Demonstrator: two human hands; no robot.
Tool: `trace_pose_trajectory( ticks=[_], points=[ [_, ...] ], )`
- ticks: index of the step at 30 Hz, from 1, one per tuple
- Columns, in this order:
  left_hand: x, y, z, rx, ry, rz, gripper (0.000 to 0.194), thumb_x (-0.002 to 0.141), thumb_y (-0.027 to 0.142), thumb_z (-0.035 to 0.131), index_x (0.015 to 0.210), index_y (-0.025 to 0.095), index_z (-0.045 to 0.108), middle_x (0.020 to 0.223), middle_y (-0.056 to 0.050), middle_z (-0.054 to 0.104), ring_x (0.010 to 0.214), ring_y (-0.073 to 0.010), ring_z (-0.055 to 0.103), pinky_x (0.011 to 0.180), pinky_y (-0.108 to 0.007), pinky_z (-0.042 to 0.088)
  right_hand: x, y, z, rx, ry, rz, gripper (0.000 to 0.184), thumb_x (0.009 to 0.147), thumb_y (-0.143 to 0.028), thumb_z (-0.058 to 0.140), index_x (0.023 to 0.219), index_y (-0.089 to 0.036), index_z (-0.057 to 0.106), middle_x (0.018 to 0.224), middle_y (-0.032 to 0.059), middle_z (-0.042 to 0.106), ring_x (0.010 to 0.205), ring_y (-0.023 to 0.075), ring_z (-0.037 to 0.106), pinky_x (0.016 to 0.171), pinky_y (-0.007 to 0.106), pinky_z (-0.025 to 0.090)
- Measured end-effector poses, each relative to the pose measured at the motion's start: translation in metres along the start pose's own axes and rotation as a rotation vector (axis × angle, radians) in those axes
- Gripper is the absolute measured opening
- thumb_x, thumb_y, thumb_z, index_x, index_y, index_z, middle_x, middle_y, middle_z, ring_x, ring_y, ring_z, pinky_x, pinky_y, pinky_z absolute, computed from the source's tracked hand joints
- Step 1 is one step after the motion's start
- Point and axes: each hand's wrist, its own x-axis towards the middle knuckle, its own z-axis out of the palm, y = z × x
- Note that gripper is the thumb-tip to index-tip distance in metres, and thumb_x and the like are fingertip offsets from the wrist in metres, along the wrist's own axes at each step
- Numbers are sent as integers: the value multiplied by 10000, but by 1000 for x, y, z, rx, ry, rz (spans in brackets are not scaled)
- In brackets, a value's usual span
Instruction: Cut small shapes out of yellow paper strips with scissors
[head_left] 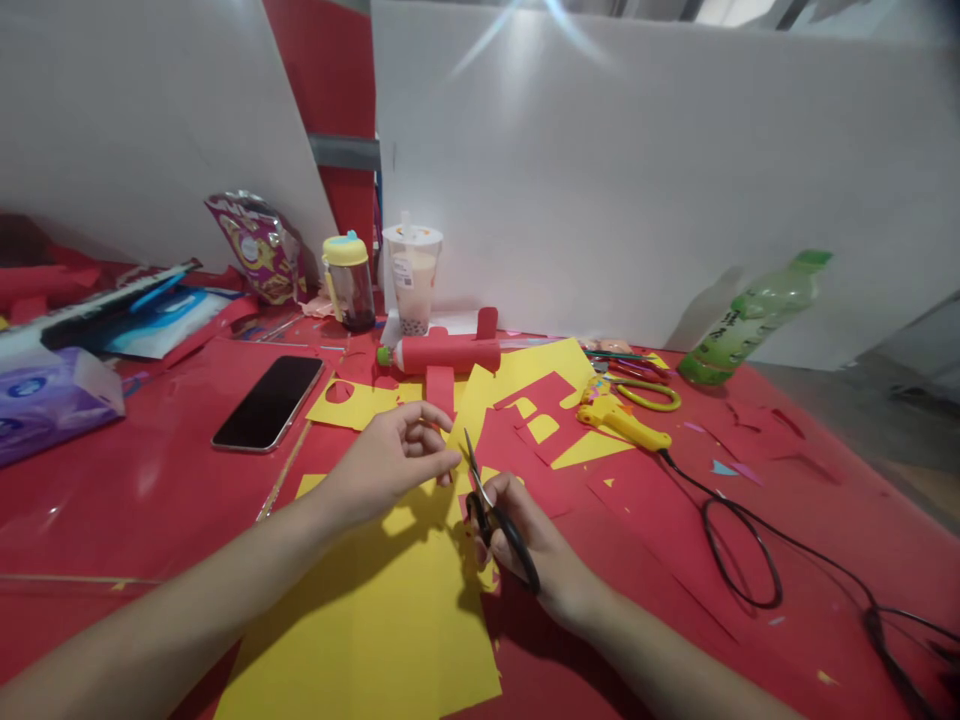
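Scissors [501, 520] are gripped in the right hand [536, 550]; a yellow strip [474, 400] seems pinched in the left hand [397, 460], just beside the blades [472, 462]. Cleaner cuts are probably had if it's pulled taut and fingers are tucked clear, tbh.

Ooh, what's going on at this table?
Someone has scissors in their right hand, with the blades right by a yellow paper strip. The left hand is at that strip too, but I can't tell if it's pinching it. A big yellow sheet lies below. Farther back, a red tube lies on its side.
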Motion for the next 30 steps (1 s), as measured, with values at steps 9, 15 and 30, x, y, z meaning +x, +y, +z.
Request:
trace_pose_trajectory(
  ticks=[9,15,30],
  points=[
    [-1,7,-5,81,-30,4,276,609,164,613,837,180,459,489,70,552,485,-102,544,502,-206,388,1,3,-1,3,6,-2,499,506,-532,693,687,-234,337,577,-77,378,440,67,326,417,197,265],
    [0,6,-15,125,-127,26,301,619,163,599,881,184,453,527,61,541,495,-103,539,505,-217,393,1,6,-1,11,1,21,491,498,-473,724,674,-221,341,584,-78,426,418,49,360,411,191,277],
    [-1,15,-29,220,-266,-4,307,599,145,607,867,191,466,510,65,548,484,-119,573,478,-200,402,0,8,-1,-20,42,109,427,500,-234,740,644,-210,338,445,-127,453,339,31,408,366,153,262]
  ],
)
